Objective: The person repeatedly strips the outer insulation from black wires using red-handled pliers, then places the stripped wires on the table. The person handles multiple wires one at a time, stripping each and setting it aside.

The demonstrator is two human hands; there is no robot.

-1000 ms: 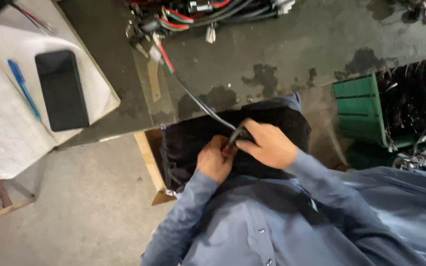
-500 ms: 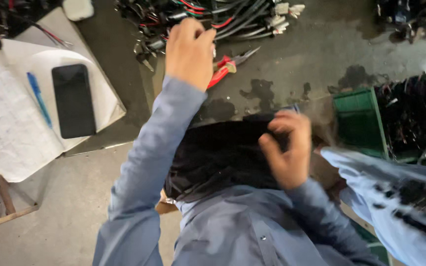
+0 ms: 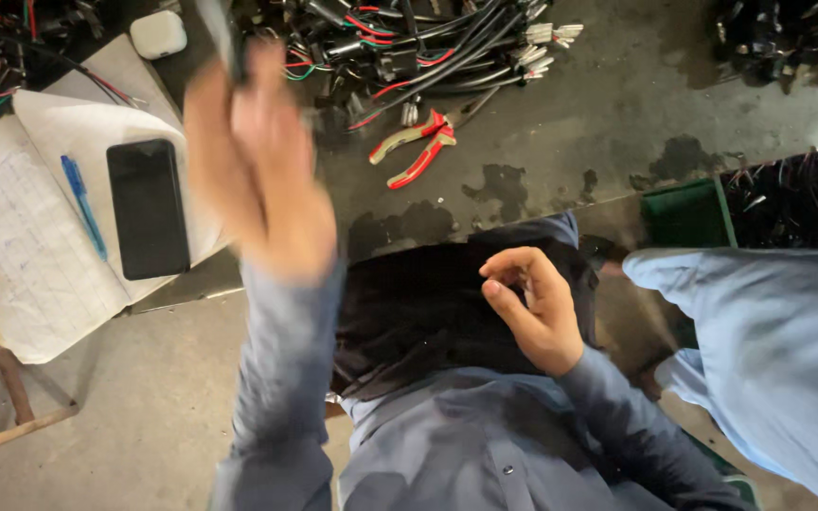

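Reaching up blurred, left hand [image 3: 257, 161] grips a dark cable [image 3: 222, 38]; right hand [image 3: 537, 308] rests half-curled, empty, on dark cloth [image 3: 418, 312].

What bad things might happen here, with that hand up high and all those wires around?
1. The raised left hand is blurred and seems to hold something dark; it might swing into the wire pile and snag.
2. The phone lies on loose paper near that arm, so a bump might knock it off.
3. The red-handled pliers lie loose on the stained floor, easy to kick.
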